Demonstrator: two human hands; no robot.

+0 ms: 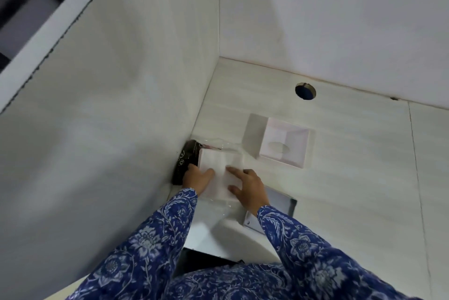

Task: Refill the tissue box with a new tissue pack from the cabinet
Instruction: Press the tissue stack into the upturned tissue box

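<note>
Just left of the upturned tissue box (283, 146), nearer the body: white tissue pack (216, 163), flat on the pale desk (352, 173). Gripped at its left edge by the left hand (196, 178), fingers curled; pinched between thumb and forefinger of the right hand (249, 188). Farther left of the box, against the wall: dark patterned object (185, 157).

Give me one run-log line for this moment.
left hand holds tissue pack | right hand holds tissue pack | tissue box empty, apart from pack | refill not done
</note>
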